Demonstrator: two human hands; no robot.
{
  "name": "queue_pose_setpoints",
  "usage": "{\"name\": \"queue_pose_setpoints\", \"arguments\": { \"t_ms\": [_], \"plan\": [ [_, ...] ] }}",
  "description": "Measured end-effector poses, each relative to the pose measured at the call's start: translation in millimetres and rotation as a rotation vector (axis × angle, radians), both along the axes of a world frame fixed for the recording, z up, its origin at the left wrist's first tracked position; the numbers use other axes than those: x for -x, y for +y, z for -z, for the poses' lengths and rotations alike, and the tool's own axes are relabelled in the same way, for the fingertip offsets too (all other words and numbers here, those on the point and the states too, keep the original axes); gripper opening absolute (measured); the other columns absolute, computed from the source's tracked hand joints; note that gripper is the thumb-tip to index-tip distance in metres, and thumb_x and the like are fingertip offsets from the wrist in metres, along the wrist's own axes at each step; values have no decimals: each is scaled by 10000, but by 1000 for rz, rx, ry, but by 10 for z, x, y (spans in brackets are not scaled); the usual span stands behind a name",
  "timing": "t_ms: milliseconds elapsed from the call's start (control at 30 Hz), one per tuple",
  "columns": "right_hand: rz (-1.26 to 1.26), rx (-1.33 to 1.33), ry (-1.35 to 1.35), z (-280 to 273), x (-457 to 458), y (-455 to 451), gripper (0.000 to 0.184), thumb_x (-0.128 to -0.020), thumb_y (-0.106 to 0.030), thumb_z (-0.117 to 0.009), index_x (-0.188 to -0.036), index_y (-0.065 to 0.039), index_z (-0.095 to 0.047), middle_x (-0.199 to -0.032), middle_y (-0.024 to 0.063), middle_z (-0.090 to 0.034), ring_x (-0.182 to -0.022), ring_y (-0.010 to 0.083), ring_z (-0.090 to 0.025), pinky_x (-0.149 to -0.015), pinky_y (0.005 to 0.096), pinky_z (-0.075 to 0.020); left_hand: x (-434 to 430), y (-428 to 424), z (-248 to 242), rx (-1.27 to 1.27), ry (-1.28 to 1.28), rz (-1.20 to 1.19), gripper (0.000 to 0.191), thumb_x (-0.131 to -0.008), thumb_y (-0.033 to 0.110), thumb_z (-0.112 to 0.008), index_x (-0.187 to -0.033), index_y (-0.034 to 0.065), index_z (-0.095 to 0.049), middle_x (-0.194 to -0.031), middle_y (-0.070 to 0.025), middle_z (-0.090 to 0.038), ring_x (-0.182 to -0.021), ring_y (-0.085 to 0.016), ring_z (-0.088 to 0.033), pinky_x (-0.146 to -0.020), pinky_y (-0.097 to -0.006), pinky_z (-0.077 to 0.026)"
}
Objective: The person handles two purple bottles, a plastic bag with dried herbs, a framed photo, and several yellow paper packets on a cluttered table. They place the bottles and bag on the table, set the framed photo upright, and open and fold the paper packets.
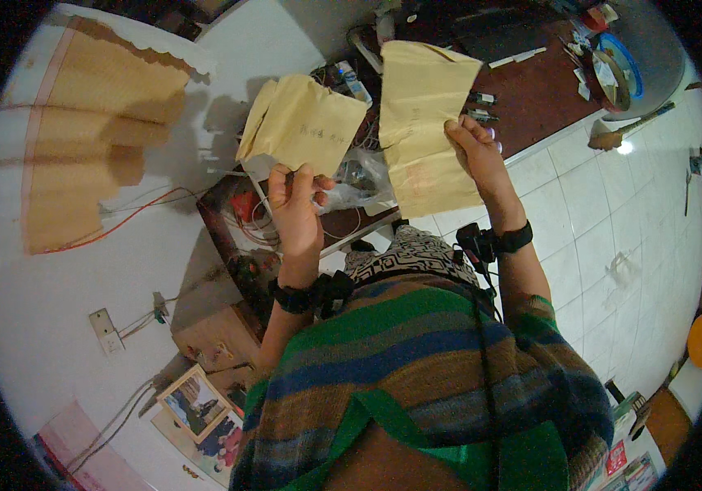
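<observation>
Between the thumb and fingers of my left hand (294, 199) is the lower edge of a folded kraft paper envelope (308, 126), which bears handwriting. My right hand (480, 147) pinches the right edge of a second, longer kraft paper sheet or envelope (421, 141). Creases run across this one, and faint reddish marks show on its lower part. The two papers are held up side by side, apart, above the dark red tabletop (529, 104). Both wrists wear black straps with small devices. What lies directly beneath the papers is hidden.
A clear plastic bag (366, 178) and tangled cables lie behind the papers. Farther right are a blue-rimmed round container (624, 67) and a brush (609, 140) on the tiled floor (559, 184). A framed picture (194, 402) stands near the wall, below an outlet (105, 331).
</observation>
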State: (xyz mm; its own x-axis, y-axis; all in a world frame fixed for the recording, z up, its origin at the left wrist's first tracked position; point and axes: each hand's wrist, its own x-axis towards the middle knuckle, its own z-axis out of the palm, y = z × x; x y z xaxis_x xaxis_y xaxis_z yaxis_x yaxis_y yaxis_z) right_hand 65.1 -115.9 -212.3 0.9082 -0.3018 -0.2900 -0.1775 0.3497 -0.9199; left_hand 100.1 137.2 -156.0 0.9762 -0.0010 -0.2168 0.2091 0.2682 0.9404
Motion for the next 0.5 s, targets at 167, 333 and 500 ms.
{"name": "queue_pose_setpoints", "arguments": {
  "t_ms": [167,333,500],
  "plan": [
    [15,45,133,-50,-34,69,173,-844,-236,-592,-891,-70,-597,-774,-12,-534,-689,69,-454,-587,208,-375,-19,33,-14,-27,53,-19,73,-872,116,-530,-924,91,-485,-812,-21,-595,-630,-97,-574,-500,-219,-366],
    [-110,127,151,-63,-50,59,237,-812,-244,-622,-953,-55,-605,-899,8,-559,-743,69,-491,-611,196,-393,-37,66,6,-84,55,-2,153,-825,150,-582,-916,111,-465,-807,-31,-554,-667,-124,-551,-507,-246,-405],
    [-87,-58,136,-66,-71,74,230,-830,-248,-598,-963,-60,-592,-864,15,-551,-716,63,-487,-603,205,-397,-65,78,16,-77,27,20,161,-833,193,-584,-887,110,-457,-776,-26,-542,-657,-126,-550,-487,-245,-391]
  ]
}}
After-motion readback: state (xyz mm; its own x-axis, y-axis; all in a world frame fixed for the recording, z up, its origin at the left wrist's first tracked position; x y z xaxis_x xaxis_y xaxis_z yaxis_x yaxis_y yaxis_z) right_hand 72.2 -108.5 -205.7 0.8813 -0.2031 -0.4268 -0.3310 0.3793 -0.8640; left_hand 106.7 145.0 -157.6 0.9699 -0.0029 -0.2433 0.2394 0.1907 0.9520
